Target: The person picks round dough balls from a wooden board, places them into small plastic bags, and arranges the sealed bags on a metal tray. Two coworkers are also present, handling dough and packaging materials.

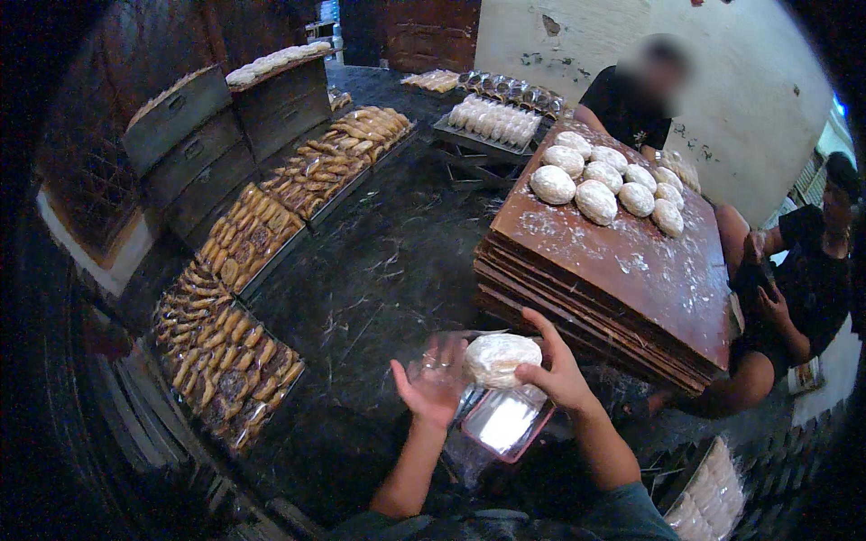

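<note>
A round white-dusted bun point(502, 358) is gripped in my right hand point(558, 372), thumb on its near side. My left hand point(433, 382) is spread palm up just left of the bun, its fingers blurred; whether they touch the bun I cannot tell. Below the bun, near my lap, lies a pink-rimmed container point(504, 422) with clear plastic that reflects light strongly. More powdered buns point(595, 179) sit in a group on the far half of a brown board point(609, 270), which tops a stack of boards to my right. White powder is scattered over that board.
Trays of plastic-wrapped pastries point(233, 372) curve along the left. Grey crates point(196, 149) stand behind them, with white buns point(277, 64) on top. A tray of wrapped white rolls point(494, 122) is at the back. Two people sit beyond the boards; wrapped goods point(710, 490) lie lower right.
</note>
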A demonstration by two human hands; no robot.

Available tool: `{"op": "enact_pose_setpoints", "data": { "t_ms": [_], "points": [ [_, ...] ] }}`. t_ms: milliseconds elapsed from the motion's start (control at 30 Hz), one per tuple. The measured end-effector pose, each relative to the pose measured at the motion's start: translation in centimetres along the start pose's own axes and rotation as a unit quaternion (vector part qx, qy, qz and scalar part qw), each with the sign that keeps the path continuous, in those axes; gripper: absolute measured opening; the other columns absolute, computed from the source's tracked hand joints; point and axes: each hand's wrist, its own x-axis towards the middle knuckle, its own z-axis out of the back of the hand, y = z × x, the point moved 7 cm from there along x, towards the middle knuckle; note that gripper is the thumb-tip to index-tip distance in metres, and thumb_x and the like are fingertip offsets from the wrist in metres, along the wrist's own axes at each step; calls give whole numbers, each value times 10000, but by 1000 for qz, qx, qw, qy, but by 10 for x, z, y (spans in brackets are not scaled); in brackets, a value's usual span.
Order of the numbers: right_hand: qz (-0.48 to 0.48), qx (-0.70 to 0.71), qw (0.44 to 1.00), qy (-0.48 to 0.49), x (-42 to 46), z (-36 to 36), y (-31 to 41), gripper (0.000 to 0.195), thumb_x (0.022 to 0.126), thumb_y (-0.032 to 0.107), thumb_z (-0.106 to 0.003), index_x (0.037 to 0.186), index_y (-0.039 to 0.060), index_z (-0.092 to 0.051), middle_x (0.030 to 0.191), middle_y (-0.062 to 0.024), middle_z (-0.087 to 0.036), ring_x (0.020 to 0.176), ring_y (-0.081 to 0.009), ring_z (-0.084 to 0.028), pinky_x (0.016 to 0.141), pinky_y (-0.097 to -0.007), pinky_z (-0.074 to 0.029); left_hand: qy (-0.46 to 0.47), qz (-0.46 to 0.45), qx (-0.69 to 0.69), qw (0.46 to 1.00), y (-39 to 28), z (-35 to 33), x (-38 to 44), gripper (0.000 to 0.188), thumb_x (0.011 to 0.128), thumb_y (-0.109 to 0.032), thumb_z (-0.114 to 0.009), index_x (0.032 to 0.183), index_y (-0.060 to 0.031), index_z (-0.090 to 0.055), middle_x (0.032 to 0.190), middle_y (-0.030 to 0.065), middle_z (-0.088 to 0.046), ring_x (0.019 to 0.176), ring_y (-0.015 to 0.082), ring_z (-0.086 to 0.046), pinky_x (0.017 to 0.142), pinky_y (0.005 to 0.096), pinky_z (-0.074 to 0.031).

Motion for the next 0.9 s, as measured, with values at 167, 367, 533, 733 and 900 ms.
{"op": "enact_pose_setpoints", "data": {
  "t_ms": [167, 367, 533, 733, 900],
  "points": [
    [85, -369, 923, -61, 13, -26, -8, 945, 591, 326, -752, 1322, -23, -264, 1051, -228, -514, 981, -361, -481, 864, -421, -400, -15, -142, 117, 983, -29, 1, 0, 730, 754, -694, -420, 1182, -107, -485, 1274, 115, -441, 1169, 365, -405, 949, 536, -322],
    [33, -183, 978, -96, 6, -38, -65, 795, 652, 206, -759, 1302, 20, -341, 1040, -166, -575, 918, -288, -556, 815, -357, -443, -104, -158, 77, 979, -63, 52, 3, 703, 740, -662, -474, 1197, -129, -439, 1233, 135, -474, 1154, 332, -439, 949, 569, -324],
    [-49, -45, 994, -83, 9, -43, -126, 363, 748, 166, -687, 1064, 18, -585, 944, -102, -616, 840, -165, -583, 705, -279, -457, -19, -143, 125, 982, -47, 11, 1, 712, 766, -658, -426, 1243, -129, -408, 1292, 108, -436, 1197, 347, -392, 942, 645, -268],
    [239, -362, 898, 73, 45, -95, -17, 208, 753, 135, -571, 916, 12, -609, 902, -144, -570, 860, -257, -564, 736, -340, -460, -328, -129, 161, 922, -50, 46, -38, 754, 719, -705, -442, 1160, -94, -474, 1199, 114, -485, 1099, 311, -456, 918, 508, -366],
    [339, -460, 811, 123, 1, -117, 10, 219, 733, 104, -542, 921, -4, -573, 986, -148, -536, 937, -277, -521, 795, -357, -444, -139, -106, 320, 931, -16, 13, -15, 531, 823, -500, -445, 1168, -99, -492, 1153, 97, -539, 1073, 272, -503, 914, 413, -407]
  ]
}}
